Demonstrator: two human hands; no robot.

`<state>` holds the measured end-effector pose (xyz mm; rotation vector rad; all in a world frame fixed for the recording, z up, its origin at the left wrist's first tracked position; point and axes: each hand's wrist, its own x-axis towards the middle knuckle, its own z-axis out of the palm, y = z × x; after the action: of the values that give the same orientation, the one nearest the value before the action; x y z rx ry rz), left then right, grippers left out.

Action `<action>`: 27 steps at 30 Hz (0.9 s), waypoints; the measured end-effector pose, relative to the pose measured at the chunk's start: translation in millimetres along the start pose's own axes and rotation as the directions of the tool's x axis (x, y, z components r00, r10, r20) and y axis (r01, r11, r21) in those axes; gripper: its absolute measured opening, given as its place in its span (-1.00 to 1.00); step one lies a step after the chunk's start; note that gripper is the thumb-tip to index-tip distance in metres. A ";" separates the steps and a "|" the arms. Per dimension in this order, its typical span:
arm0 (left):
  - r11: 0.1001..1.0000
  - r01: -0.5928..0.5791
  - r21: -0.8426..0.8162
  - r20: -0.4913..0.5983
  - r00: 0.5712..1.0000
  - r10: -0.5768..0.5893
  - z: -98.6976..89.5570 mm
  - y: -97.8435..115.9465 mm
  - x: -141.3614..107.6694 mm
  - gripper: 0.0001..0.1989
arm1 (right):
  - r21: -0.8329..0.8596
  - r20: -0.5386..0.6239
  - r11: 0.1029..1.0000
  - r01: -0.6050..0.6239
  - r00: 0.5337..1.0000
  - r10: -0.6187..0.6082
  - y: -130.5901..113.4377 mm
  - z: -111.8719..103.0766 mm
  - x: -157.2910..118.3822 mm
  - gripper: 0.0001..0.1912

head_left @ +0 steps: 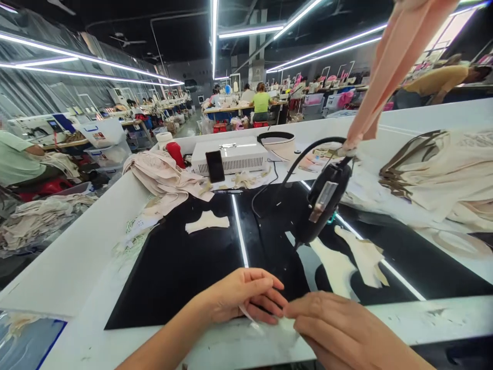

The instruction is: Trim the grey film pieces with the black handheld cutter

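At the front edge of the table, my left hand (252, 298) is half curled, palm inward, around a thin whitish piece (250, 317) that looks like cloth or film. My right hand (335, 324) comes in from the right with its fingers pressed together, tips almost touching the left fingers. Blur and the fingers hide most of the piece. Beyond the hands hangs a black corded power tool (323, 200), tied to a pink cloth strip (389, 67). Cream cut pieces lie on the black mat (173, 277): one at left (207, 221), two at right (333, 264) (362, 254).
A white vented box (231, 156) stands at the back, with a dark phone (214, 166) leaning there. Cream fabric piles lie left (165, 177) and right (454, 169). The tool's black cable (287, 177) arches over the mat. Co-workers sit at benches beyond.
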<state>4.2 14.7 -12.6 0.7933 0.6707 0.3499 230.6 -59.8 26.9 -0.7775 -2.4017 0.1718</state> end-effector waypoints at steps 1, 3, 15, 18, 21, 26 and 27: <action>0.999 0.004 0.034 -0.003 1.000 -0.004 -0.4 0.5 -1.9 -0.54 | 0.002 -0.014 1.000 -0.024 1.000 0.024 0.3 -0.7 0.0 -0.72; 0.992 0.009 0.124 -0.001 1.000 -0.009 -0.8 1.6 -4.7 -0.59 | 0.018 -0.065 0.999 -0.051 0.997 0.052 1.0 -0.2 -0.9 -0.72; 0.965 0.131 0.229 0.405 0.888 -0.217 -0.4 -2.5 -7.7 -0.42 | -0.069 -0.165 0.997 -0.031 0.986 0.019 3.9 -1.0 6.0 -0.76; 0.962 0.185 0.200 0.476 0.840 -0.260 0.7 -3.7 -10.6 -0.48 | -0.072 -0.180 0.996 -0.046 0.983 0.032 4.4 0.1 6.0 -0.75; 0.966 0.216 0.145 0.441 0.860 -0.259 1.6 -8.3 -8.5 -0.55 | -0.065 -0.188 0.997 -0.036 0.982 0.023 4.5 1.0 6.8 -0.78; 0.989 0.104 0.103 0.099 0.989 -0.114 -0.7 -11.5 -7.7 -0.62 | -0.032 -0.197 0.999 -0.029 0.980 0.022 7.1 4.6 1.0 -0.78; 0.992 0.062 0.114 0.035 0.997 -0.066 -2.1 -10.1 -9.5 -0.63 | -0.002 -0.172 0.999 -0.042 0.984 0.041 7.9 5.7 -2.4 -0.77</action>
<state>-3.8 4.2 -17.3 0.8818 0.6828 0.2395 232.7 -54.4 18.8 -0.8114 -2.2259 0.1102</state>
